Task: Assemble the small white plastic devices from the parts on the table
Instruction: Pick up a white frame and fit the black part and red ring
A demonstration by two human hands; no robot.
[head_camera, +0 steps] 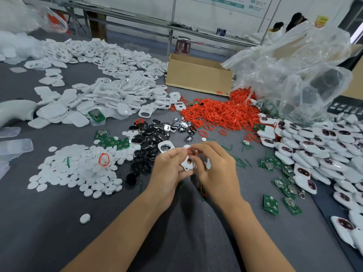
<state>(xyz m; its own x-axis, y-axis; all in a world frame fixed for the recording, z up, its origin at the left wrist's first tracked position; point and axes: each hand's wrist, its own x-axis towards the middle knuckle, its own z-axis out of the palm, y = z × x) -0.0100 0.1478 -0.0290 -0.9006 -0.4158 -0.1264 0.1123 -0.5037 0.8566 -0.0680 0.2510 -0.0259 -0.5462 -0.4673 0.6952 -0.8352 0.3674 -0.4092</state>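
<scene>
Both hands (189,163) pinch a white shell (188,162) with a round hole

Left hand (167,169), right hand (216,163) close together, fingers (181,152) pinching white shell (184,165)

Open cardboard box (198,75) on the grey counter (49,222), just beside a crumpled clear plastic bag (294,75); pink stool (183,46) behind.
</scene>
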